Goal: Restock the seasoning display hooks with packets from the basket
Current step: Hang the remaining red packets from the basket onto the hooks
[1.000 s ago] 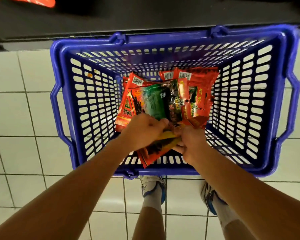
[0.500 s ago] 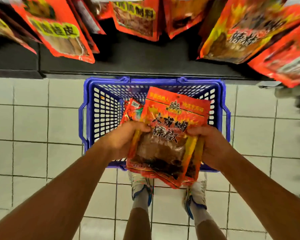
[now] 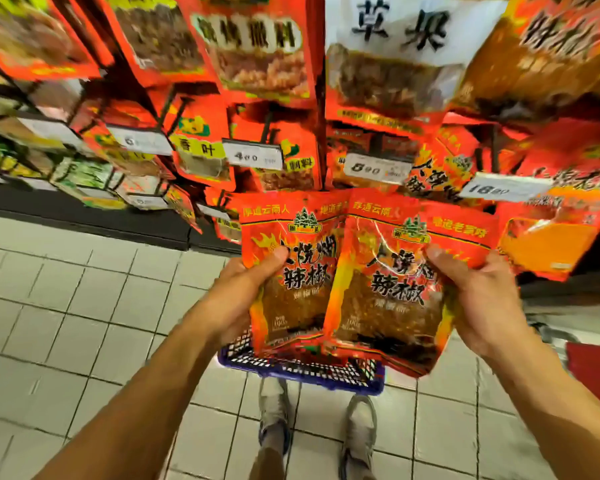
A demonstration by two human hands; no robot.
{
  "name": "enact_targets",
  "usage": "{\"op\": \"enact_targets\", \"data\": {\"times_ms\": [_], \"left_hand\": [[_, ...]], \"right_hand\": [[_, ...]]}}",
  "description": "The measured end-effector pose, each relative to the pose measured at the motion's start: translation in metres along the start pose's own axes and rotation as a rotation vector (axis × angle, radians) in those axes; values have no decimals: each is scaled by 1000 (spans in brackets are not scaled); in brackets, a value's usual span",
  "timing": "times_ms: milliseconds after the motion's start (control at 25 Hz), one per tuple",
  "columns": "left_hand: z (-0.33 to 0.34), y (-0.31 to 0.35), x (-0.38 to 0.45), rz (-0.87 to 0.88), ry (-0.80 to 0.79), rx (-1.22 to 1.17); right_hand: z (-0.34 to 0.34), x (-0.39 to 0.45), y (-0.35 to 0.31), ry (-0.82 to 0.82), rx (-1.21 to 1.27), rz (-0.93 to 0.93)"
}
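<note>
**Two chilli packets in hand, facing the hooks**

Nearest to me stood the wearer's grey sneakers (image 3: 357, 431) on the pale square-tiled floor (image 3: 66, 323), toes just behind the blue plastic lattice basket (image 3: 305, 370), which sat on the tiles and was mostly hidden by what I held.

Item, left hand (image 3: 238, 296): closed on the left red foil chilli packet (image 3: 291, 271), thumb pressed over its printed front, fingers behind.

Item, right hand (image 3: 478, 299): closed on the right red foil chilli packet (image 3: 388, 282), thumb on its upper right front. That packet overlapped the left one's edge; I saw further red edges behind it but could not count them.

Both packets were held upright above the basket, in front of the display.

Beyond: white price tags (image 3: 252, 154) on hook ends, rows of hanging red-and-orange seasoning packets (image 3: 257, 53), blurred, and a white-topped hanging packet (image 3: 395, 53) at upper centre.
</note>
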State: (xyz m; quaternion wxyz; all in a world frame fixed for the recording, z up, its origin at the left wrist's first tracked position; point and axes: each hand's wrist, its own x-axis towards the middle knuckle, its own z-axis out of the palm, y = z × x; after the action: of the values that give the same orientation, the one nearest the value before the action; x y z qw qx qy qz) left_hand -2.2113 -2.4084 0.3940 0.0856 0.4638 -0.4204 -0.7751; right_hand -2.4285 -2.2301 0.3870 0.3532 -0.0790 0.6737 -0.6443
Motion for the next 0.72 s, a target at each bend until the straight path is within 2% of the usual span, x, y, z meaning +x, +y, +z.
{"op": "enact_targets", "data": {"times_ms": [80,280,400,600,720], "left_hand": [[12,60,-34,89,7,-18],[55,196,-121,340,-67,24],[75,271,-168,529,-137,102],[104,367,-222,801,-171,121],[124,407,-242,951,-181,159]], "right_hand": [[-4,-20,-75,2,-43,-121],[-4,-72,-234,123,-127,-356],[-4,-104,-327,132,-83,-539],[9,-143,-441,149,-29,-699],[14,-152,-487,250,-4,-820]]}}
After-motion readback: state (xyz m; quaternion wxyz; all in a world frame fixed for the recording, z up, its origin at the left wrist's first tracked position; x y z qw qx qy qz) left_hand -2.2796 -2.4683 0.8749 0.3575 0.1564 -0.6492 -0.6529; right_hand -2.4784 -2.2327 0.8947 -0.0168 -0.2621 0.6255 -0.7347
